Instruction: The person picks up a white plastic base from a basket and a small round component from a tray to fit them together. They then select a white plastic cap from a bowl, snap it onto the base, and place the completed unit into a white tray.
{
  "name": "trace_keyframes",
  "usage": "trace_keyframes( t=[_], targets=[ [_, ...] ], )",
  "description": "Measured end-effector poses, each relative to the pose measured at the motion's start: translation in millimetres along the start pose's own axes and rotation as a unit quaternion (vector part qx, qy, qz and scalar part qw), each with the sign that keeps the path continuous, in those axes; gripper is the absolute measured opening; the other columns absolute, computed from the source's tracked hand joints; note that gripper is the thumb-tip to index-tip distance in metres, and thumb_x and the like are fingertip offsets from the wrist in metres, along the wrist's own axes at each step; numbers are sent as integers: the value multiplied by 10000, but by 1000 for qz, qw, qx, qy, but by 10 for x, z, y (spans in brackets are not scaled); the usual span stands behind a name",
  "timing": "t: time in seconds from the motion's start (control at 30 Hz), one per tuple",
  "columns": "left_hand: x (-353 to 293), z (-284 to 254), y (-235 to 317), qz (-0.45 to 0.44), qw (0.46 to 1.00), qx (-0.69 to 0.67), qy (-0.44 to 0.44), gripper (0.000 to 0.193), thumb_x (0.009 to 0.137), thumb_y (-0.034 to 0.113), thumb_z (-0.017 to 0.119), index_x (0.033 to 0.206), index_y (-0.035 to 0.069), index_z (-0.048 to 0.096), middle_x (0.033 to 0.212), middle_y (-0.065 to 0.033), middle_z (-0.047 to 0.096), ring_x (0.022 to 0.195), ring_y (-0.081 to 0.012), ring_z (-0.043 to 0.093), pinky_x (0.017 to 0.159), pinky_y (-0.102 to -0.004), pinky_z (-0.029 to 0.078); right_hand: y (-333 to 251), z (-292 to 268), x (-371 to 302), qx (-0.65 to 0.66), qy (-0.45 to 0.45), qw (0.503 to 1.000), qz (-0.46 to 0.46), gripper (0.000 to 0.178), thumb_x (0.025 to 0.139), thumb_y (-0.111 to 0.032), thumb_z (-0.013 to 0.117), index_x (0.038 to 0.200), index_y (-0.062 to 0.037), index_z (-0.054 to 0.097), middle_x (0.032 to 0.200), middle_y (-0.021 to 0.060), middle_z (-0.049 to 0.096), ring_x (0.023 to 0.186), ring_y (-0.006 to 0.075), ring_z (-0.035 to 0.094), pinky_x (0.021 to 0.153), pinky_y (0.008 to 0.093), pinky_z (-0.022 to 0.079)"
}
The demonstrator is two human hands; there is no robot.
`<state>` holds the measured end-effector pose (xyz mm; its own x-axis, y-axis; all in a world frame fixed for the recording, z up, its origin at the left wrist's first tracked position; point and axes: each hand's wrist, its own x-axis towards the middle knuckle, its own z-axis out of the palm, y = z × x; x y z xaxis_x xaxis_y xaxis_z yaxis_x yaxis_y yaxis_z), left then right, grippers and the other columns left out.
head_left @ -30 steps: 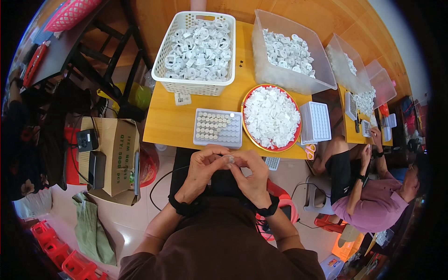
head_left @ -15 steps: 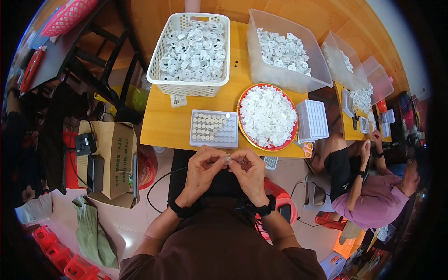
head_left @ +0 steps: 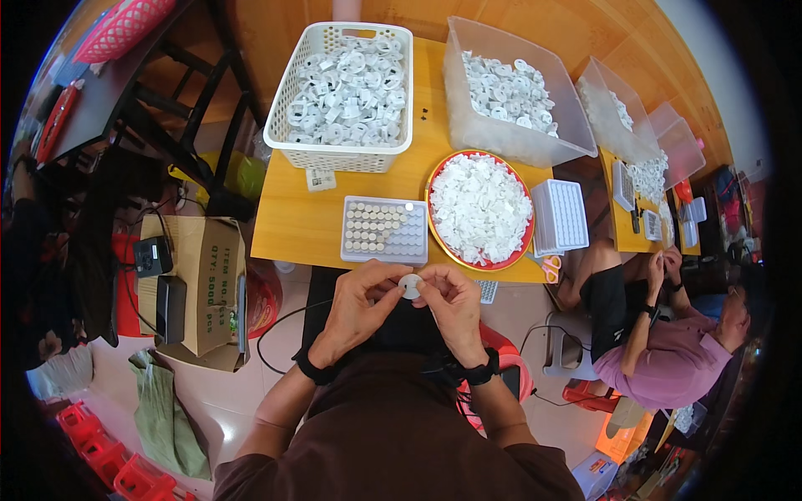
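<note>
Head view: left hand (head_left: 357, 305) and right hand (head_left: 454, 312) are pinching, apparently working, a white disc-shaped part (head_left: 410, 286), probably needing steadiness next.

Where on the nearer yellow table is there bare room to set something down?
Bare tabletop shows left of the slotted tray, and between the white basket and clear bin, apart from small dark bits. It is crowded where the round tray sits between slotted tray and stacked trays.
</note>
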<state>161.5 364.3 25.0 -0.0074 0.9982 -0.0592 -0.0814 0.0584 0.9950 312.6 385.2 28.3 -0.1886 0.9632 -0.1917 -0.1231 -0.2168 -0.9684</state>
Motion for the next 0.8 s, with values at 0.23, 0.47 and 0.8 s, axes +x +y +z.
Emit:
trace_keyframes(
  t=[0.23, 0.47, 0.8],
  targets=[
    [83, -72, 163, 175, 932, 304, -86, 280, 698, 1, 609, 977, 10, 582, 795, -139, 562, 675, -318, 587, 571, -363, 481, -5, -53, -20, -82, -7, 997, 3, 114, 812, -4, 610, 926, 7, 609, 745, 23, 579, 632, 52, 562, 566, 182, 491],
    [97, -45, 146, 232, 876, 402, -132, 290, 683, 4, 610, 962, 11, 530, 752, -117, 532, 619, -310, 578, 527, -381, 472, -26, -78, -39, -94, 1, 995, 25, 109, 814, -13, 609, 919, 14, 617, 737, 26, 592, 621, 62, 566, 552, 197, 501],
    [47, -59, 86, 238, 867, 412, -150, 286, 677, 17, 623, 938, 30, 508, 740, -101, 517, 598, -301, 569, 504, -377, 464, -1, -80, -79, -80, 0, 996, 41, 133, 818, 5, 603, 947, 36, 618, 758, 47, 625, 620, 73, 583, 559, 200, 512]
  ],
)
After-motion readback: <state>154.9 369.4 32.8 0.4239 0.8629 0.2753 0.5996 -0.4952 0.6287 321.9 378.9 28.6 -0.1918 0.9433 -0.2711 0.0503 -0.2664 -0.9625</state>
